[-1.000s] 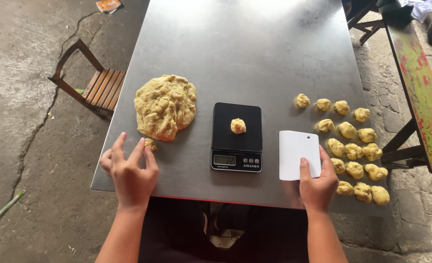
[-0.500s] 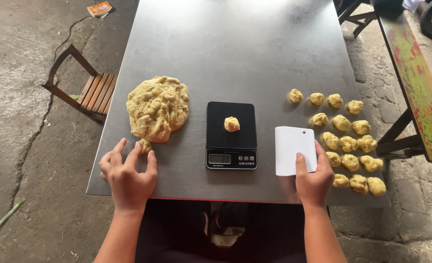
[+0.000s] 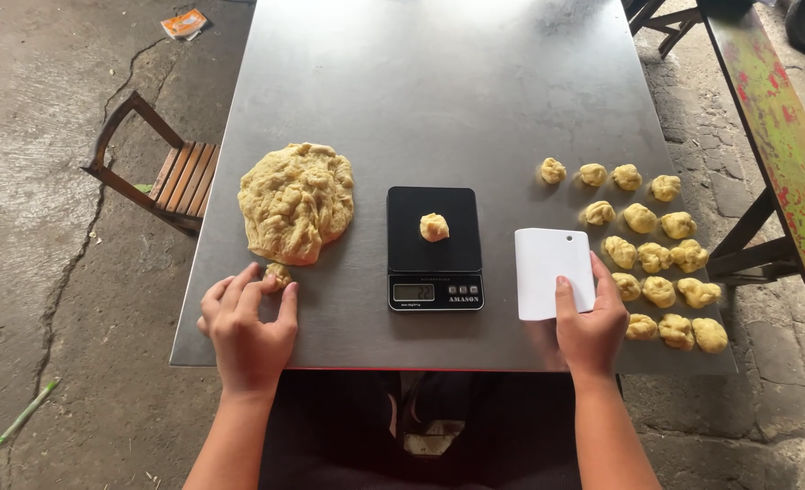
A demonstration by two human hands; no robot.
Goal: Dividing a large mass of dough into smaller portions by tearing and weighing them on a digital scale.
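Note:
A big lump of yellow dough (image 3: 296, 201) lies on the left of a grey metal table (image 3: 439, 91). My left hand (image 3: 248, 325) rests at the near edge, its fingertips closed around a small dough piece (image 3: 278, 273) just below the lump. A black digital scale (image 3: 434, 247) stands in the middle with one small dough ball (image 3: 434, 227) on its platform. My right hand (image 3: 591, 325) holds a white plastic scraper (image 3: 553, 270) flat against the tabletop, thumb on top.
Several small dough balls (image 3: 649, 259) lie in rows at the right of the table. A wooden folding chair (image 3: 162, 168) stands to the left on the concrete floor. A painted green and red bench (image 3: 783, 136) runs along the right.
My left hand's spread fingers have closed onto the small dough piece below the lump. The right hand and scraper have stayed put. The view has shifted slightly.

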